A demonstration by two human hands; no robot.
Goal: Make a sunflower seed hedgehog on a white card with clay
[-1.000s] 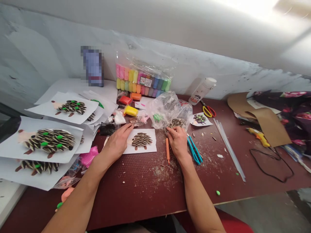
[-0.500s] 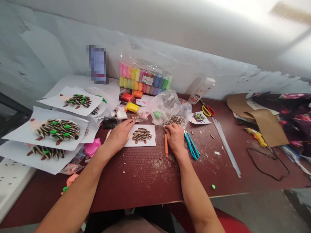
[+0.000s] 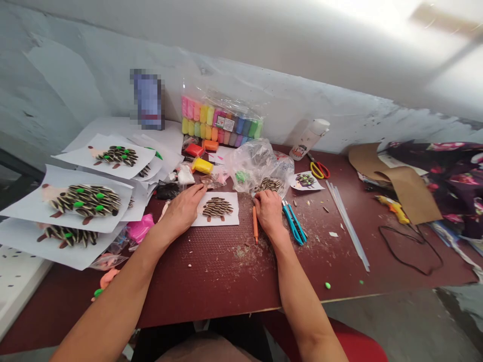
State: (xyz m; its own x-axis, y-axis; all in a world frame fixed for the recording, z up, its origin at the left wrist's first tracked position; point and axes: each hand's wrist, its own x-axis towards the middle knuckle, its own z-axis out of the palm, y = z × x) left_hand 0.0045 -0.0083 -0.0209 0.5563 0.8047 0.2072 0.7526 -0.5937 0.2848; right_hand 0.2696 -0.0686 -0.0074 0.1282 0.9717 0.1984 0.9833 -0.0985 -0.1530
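A white card [image 3: 234,217] lies on the table with a hedgehog of striped sunflower seeds [image 3: 218,207] and brown feet on it. My left hand [image 3: 184,210] rests over the card's left end, fingers stretched out and covering the hedgehog's front. At the near edge of a pile of sunflower seeds [image 3: 270,184] in a clear plastic bag [image 3: 247,161] is my right hand [image 3: 268,210]. Its fingers are bent together, and whatever they pinch is too small to make out. An orange pen [image 3: 255,226] lies just left of it, a blue utility knife [image 3: 295,223] just right.
Finished-looking hedgehog sheets [image 3: 86,201] are stacked at left. Behind are clay packs [image 3: 222,123], a white bottle [image 3: 310,139] and scissors [image 3: 319,170]. To the right lie a small hedgehog card [image 3: 307,181], glue sticks [image 3: 347,226] and a yellow glue gun [image 3: 394,208] with its cord.
The whole view has shifted slightly, so things sit a little further left. Both hands keep nearly the same places beside the card and the seed pile.
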